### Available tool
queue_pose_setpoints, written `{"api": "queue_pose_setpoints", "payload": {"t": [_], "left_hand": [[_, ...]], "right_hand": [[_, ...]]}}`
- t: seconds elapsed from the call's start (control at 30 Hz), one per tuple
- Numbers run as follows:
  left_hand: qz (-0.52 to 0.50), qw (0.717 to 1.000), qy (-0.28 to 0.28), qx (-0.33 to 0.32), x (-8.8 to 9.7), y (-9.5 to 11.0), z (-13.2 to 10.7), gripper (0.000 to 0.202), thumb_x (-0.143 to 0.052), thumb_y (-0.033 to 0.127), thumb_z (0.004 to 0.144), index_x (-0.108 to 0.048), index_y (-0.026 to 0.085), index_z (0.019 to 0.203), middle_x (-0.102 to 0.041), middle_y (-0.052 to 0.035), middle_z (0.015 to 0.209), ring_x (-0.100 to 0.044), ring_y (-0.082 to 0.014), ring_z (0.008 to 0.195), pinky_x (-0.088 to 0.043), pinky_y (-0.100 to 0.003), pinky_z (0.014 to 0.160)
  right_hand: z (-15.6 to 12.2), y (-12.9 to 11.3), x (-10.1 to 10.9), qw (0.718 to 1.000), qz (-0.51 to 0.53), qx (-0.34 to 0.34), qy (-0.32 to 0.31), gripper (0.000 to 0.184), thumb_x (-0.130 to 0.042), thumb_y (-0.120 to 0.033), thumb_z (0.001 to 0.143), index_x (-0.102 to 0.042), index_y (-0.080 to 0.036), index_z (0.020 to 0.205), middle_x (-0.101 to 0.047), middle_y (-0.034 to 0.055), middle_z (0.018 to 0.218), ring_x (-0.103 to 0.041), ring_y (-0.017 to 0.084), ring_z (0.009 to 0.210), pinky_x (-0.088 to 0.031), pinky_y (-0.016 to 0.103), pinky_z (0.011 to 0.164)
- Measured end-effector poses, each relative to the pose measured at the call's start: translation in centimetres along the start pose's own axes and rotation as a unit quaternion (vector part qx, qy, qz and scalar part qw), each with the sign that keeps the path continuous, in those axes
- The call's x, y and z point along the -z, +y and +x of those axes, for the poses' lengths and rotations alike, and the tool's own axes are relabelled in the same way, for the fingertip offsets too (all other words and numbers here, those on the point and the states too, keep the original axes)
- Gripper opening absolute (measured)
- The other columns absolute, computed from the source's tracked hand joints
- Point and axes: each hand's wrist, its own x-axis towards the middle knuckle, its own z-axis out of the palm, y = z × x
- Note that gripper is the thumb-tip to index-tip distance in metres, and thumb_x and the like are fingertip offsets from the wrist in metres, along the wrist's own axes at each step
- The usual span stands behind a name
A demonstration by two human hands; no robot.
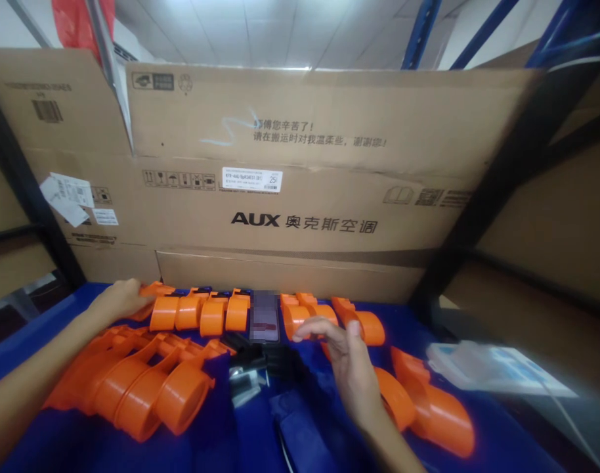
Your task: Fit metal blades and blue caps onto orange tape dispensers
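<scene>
Handling orange cylindrical plastic parts [182,397] seemed underway, the left hand's [120,297] grip unclear. The spread right hand [350,364] probably needed closing.

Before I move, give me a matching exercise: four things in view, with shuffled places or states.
1. Phone
2. Left hand
3. Carton
4. Right hand

A. At the left end of the far orange row
B. Open, in front of that row's right part
C. In a gap in that row
D. Brown, behind the blue table

Pairs: 1-C, 2-A, 3-D, 4-B
</scene>
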Motion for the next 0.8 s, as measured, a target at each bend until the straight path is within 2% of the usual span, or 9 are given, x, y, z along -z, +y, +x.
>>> {"api": "queue_pose_setpoints", "payload": {"t": [0.1, 0.2, 0.3, 0.37, 0.4, 0.5, 0.57, 0.67, 0.8], "left_hand": [[0.065, 0.998, -0.006, 0.01, 2.7, 0.7, -0.2, 0.054, -0.067, 0.055, 0.083, -0.072, 0.006, 0.103, -0.076, -0.0219, 0.099, -0.07, -0.0406, 0.102, -0.051, -0.039, 0.079], [0.111, 0.993, 0.026, 0.025, 6.1, 1.5, -0.9, 0.074, -0.051, 0.072, 0.082, -0.071, 0.009, 0.114, -0.076, -0.0269, 0.104, -0.069, -0.0459, 0.101, -0.049, -0.041, 0.076], [0.139, 0.986, 0.077, 0.041, 8.9, 2.8, -2.4, 0.084, -0.041, 0.08, 0.081, -0.064, 0.016, 0.13, -0.076, -0.0244, 0.104, -0.07, -0.0463, 0.098, -0.05, -0.043, 0.074], [0.144, 0.978, 0.143, 0.045, 9.9, 4.4, -3.8, 0.08, -0.043, 0.081, 0.08, -0.068, 0.02, 0.126, -0.078, -0.0174, 0.095, -0.072, -0.042, 0.088, -0.052, -0.043, 0.072], [0.128, 0.975, 0.178, 0.017, 10.1, 5.4, -4.7, 0.072, -0.047, 0.076, 0.082, -0.069, 0.022, 0.124, -0.079, -0.0135, 0.093, -0.072, -0.0388, 0.086, -0.053, -0.042, 0.073], [-0.019, 0.957, 0.275, -0.091, 8.9, 9.3, -7.9, 0.049, -0.06, 0.057, 0.084, -0.071, 0.024, 0.12, -0.079, -0.0045, 0.102, -0.072, -0.0292, 0.093, -0.052, -0.038, 0.086], [-0.135, 0.943, 0.242, -0.183, 7.1, 12.3, -10.5, 0.042, -0.07, 0.049, 0.08, -0.072, 0.026, 0.115, -0.078, -0.002, 0.109, -0.071, -0.0274, 0.096, -0.051, -0.037, 0.09], [-0.263, 0.905, 0.17, -0.287, 3.7, 16.2, -14.1, 0.04, -0.079, 0.038, 0.076, -0.072, 0.03, 0.115, -0.078, -0.0046, 0.111, -0.071, -0.0305, 0.097, -0.051, -0.04, 0.089], [-0.351, 0.865, 0.048, -0.356, 0.4, 19.1, -16.9, 0.049, -0.08, 0.03, 0.078, -0.067, 0.036, 0.126, -0.076, -0.0059, 0.11, -0.07, -0.0299, 0.094, -0.051, -0.041, 0.087]], "right_hand": [[0.0, 0.1, 0.1, 1.0, 0.0, 0.01, 0.002, 0.075, -0.009, -0.056, 0.106, -0.077, -0.027, 0.09, -0.072, 0.0051, 0.092, -0.061, 0.027, 0.095, -0.039, 0.041, 0.09], [-0.1, 0.2, 0.1, 1.0, -0.004, 0.021, 0.002, 0.075, -0.008, -0.054, 0.106, -0.077, -0.027, 0.091, -0.071, 0.0051, 0.09, -0.062, 0.027, 0.094, -0.04, 0.04, 0.09], [-0.2, 0.1, 0.1, 1.0, -0.009, 0.025, 0.0, 0.075, -0.008, -0.053, 0.107, -0.076, -0.026, 0.091, -0.07, 0.0054, 0.091, -0.062, 0.026, 0.093, -0.041, 0.04, 0.089], [-0.2, 0.0, 0.0, 1.0, -0.014, 0.028, 0.0, 0.075, -0.009, -0.053, 0.107, -0.076, -0.025, 0.09, -0.071, 0.0057, 0.091, -0.062, 0.026, 0.094, -0.042, 0.039, 0.089], [-0.2, -0.1, -0.1, 0.999, -0.018, 0.028, 0.002, 0.071, -0.013, -0.053, 0.107, -0.076, -0.025, 0.09, -0.071, 0.0057, 0.091, -0.063, 0.026, 0.094, -0.043, 0.039, 0.089], [-0.2, -0.3, -0.6, 0.999, -0.036, 0.017, 0.017, 0.048, -0.035, -0.05, 0.106, -0.074, -0.024, 0.095, -0.073, 0.0045, 0.088, -0.064, 0.024, 0.091, -0.045, 0.037, 0.089], [-0.2, -0.4, -1.0, 0.999, -0.035, -0.002, 0.015, 0.033, -0.047, -0.047, 0.103, -0.07, -0.024, 0.108, -0.073, 0.0039, 0.09, -0.065, 0.024, 0.09, -0.046, 0.037, 0.088], [0.0, -0.1, -1.7, 0.999, -0.009, -0.033, 0.003, 0.036, -0.051, -0.049, 0.101, -0.061, -0.023, 0.125, -0.074, 0.0043, 0.094, -0.065, 0.022, 0.084, -0.049, 0.036, 0.082], [0.4, 0.7, -1.8, 0.993, 0.077, -0.09, 0.007, 0.031, -0.053, -0.052, 0.099, -0.063, -0.023, 0.095, -0.07, 0.0024, 0.075, -0.06, 0.018, 0.061, -0.048, 0.031, 0.061]]}}
